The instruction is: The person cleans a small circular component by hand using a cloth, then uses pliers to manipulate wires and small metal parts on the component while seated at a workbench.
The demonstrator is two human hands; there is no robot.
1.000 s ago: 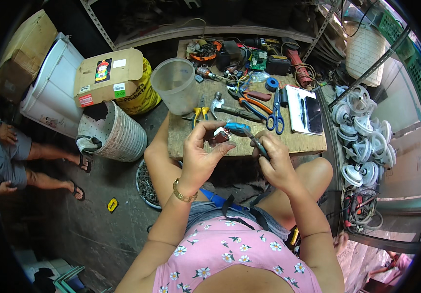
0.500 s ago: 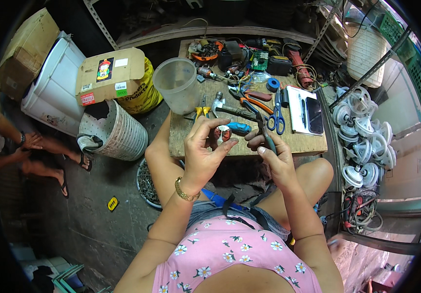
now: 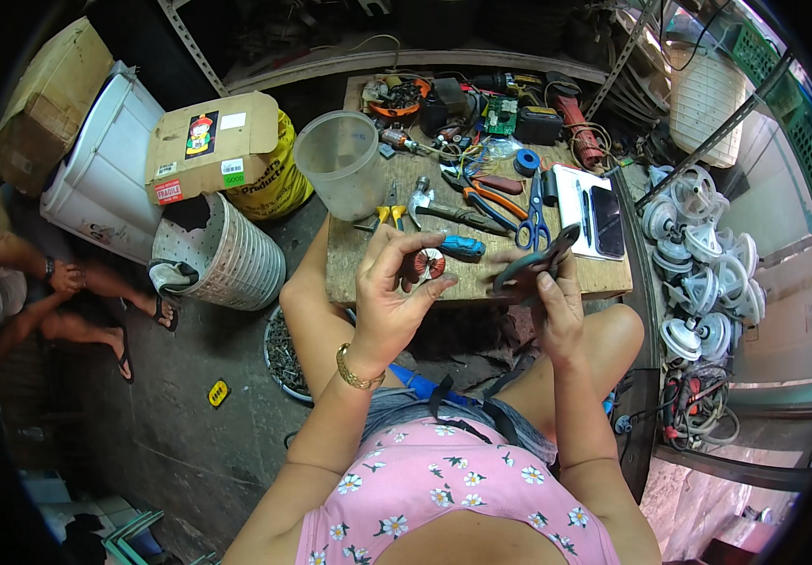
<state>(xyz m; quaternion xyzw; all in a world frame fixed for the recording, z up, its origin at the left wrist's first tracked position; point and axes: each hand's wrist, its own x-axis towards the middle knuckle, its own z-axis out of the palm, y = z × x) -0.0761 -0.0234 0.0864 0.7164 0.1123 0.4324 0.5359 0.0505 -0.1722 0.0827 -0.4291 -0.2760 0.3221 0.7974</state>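
My left hand [image 3: 389,287] pinches a small motor armature [image 3: 430,264] with red windings between thumb and fingers, raised over the table's near edge. To its right, my right hand [image 3: 558,315] is closed round dark pliers [image 3: 540,262], held slantwise and apart from the armature. Part of the pliers is smeared by motion. Behind the hands lie a blue-handled tool [image 3: 462,247], a hammer [image 3: 462,217], yellow-handled pliers [image 3: 391,213], orange-handled pliers [image 3: 495,203] and blue scissors [image 3: 533,224].
The wooden table [image 3: 368,266] also bears a clear plastic tub [image 3: 338,169], a phone [image 3: 606,222], blue tape [image 3: 526,163] and a red power tool [image 3: 580,132]. White plastic reels [image 3: 703,245] are heaped at right. A white basket [image 3: 222,254] stands left, near a seated person's legs [image 3: 95,292].
My right hand has shifted a little right and turned the pliers, so they now slant up to the right. The left hand stays in place, with the armature tilted slightly differently.
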